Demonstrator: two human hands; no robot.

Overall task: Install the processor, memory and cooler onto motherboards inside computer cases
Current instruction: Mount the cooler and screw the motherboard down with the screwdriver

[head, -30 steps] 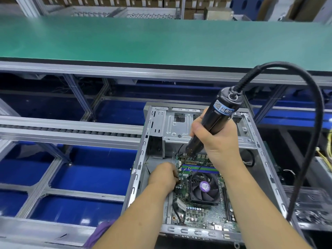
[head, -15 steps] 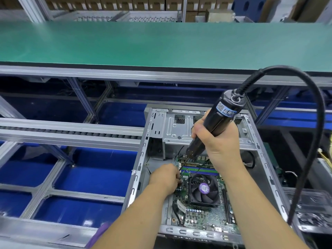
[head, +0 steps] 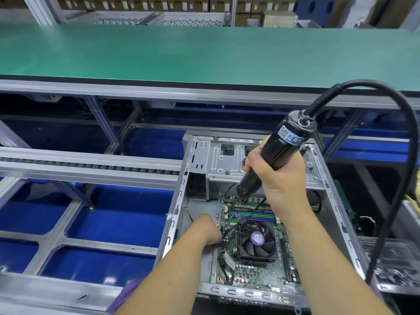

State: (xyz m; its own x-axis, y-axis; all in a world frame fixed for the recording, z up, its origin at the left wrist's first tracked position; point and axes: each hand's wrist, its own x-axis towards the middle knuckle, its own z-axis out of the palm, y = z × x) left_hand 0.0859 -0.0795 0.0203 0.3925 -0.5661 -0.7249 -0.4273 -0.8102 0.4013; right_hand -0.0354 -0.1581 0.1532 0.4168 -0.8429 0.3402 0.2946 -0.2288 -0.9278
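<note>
Bright, even overhead light; green conveyor belt (head: 204, 53) w/ soft sheen, no hard glare. Pale reflections on blue trays (head: 118, 214) below the frame. Dim under the belt and along the computer case (head: 179, 201) left inner wall; motherboard (head: 256, 269) well lit, detail legible. Wide-angle distortion: aluminium rails (head: 91, 162) bow and splay toward edges. Cartons (head: 159, 3) at top soft. Right edge smeared, cable (head: 404, 155) slightly blurred. Label on electric screwdriver (head: 277, 155) partly readable.
</note>
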